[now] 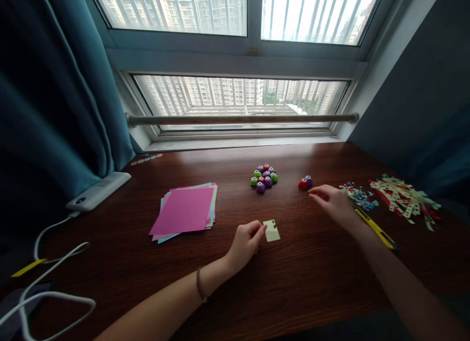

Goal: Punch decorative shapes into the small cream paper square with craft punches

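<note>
My left hand point(246, 243) pinches the left edge of a small pale yellow piece of paper point(272, 232), which has notches cut near its top edge. Close to the right pair of small round paper punches, one red point(303, 184) and one purple point(309, 180), is my right hand point(333, 206). Its thumb and forefinger are slightly apart, with nothing visible between them; the other fingers are partly hidden. Farther left, a cluster of green, purple and red punches point(268, 181) with white tops stands on the dark wooden table point(235, 292).
A stack of coloured paper sheets point(185, 211), pink on top, lies left. Right are paper confetti point(362, 196), a yellow cutter knife point(375, 228) and a heap of punched strips point(402, 196). A white device point(99, 192) and cable point(55, 294) lie far left, below the curtain.
</note>
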A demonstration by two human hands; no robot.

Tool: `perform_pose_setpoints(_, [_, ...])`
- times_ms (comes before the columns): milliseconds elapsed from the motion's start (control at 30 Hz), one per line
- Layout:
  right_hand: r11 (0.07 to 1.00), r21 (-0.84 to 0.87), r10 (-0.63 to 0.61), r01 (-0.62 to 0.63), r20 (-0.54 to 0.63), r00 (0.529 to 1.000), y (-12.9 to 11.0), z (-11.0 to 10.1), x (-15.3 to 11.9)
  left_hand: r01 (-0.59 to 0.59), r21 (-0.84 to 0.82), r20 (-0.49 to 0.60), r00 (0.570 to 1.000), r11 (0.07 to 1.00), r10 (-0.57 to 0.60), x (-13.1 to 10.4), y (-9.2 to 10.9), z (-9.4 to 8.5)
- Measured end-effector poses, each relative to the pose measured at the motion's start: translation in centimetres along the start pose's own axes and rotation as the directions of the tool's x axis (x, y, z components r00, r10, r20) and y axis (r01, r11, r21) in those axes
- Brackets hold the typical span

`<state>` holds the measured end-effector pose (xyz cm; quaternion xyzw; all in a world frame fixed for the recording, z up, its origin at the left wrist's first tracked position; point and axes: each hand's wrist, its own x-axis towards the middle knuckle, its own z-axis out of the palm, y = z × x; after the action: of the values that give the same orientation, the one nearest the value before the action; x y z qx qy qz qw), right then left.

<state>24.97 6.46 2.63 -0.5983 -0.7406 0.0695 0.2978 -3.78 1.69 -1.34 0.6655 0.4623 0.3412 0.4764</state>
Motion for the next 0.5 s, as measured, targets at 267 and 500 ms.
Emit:
perform_pose_setpoints(267, [0.980, -0.166, -0.102, 0.106, 0.031, 0.994, -5.9, 8.9, 7.2, -0.007, 0.067, -0.033, 0.999, 0.998, 0.009, -0.4, 0.5, 0.0])
perform_pose_setpoints(500, [0.972, -0.207, -0.111, 0.115, 0.031, 0.993, -4.7, 10.9, 7.8, -0.029, 0.135, -0.075, 0.996, 0.990, 0.039, -0.3, 0.5, 0.0])
